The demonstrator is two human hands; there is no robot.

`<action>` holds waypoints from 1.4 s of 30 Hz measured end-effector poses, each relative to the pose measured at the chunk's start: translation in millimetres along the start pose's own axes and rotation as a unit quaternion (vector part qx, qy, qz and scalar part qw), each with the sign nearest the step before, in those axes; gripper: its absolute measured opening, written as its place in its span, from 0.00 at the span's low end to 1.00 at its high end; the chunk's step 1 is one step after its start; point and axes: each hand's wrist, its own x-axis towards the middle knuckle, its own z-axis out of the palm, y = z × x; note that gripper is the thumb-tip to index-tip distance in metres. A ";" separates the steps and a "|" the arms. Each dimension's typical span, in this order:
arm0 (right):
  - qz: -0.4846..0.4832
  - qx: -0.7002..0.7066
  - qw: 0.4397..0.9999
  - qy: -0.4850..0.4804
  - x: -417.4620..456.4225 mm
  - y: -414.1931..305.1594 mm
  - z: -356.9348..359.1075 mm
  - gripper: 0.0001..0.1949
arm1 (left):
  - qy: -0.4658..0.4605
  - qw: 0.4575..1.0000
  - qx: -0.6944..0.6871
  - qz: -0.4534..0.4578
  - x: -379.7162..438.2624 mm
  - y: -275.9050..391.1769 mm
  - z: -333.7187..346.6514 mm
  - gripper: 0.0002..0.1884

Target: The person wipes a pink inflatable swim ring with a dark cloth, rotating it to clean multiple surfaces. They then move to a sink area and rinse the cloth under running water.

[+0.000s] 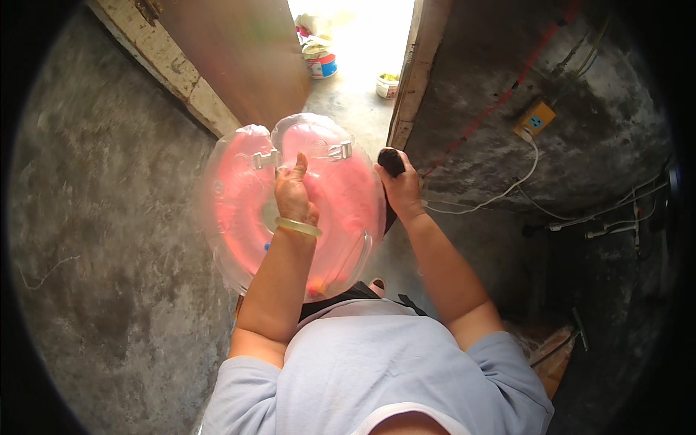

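A pink and clear inflatable neck swim ring (342, 217), with a gap at its top and clear buckles beside it, hangs before my torso. My left hand (293, 193) grips its inner edge near the gap, thumb up, with a pale bangle at the wrist. To the right of the ring, my right hand (401, 176) is closed around a black bundle (391, 161), perhaps fabric; dark material also shows below that hand, partly behind the ring.
Ahead stands a doorway with a brown door (244, 49) and a worn frame (416, 70). Beyond it are a bucket (321, 62) and a small tub (387, 86). On the right wall, a yellow power socket (535, 118) feeds a white cable (516, 185).
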 end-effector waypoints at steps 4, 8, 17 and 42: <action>0.104 0.188 0.977 -0.016 -10.3 -2.6 -2.9 0.19 | 0.013 1.000 0.016 0.001 8.9 2.9 -6.5 0.44; 0.032 0.083 0.995 -0.039 -20.9 -3.4 -7.2 0.24 | 0.007 1.000 0.007 -0.012 24.4 -0.2 -20.8 0.42; 0.060 -0.103 0.984 -0.136 -49.1 -43.5 -1.2 0.55 | -0.078 0.994 -0.021 -0.073 19.1 5.0 -18.3 0.15; 0.117 0.233 0.965 0.000 -44.6 -2.5 -14.7 0.26 | -0.185 0.962 0.150 -0.134 -56.6 43.2 -58.3 0.26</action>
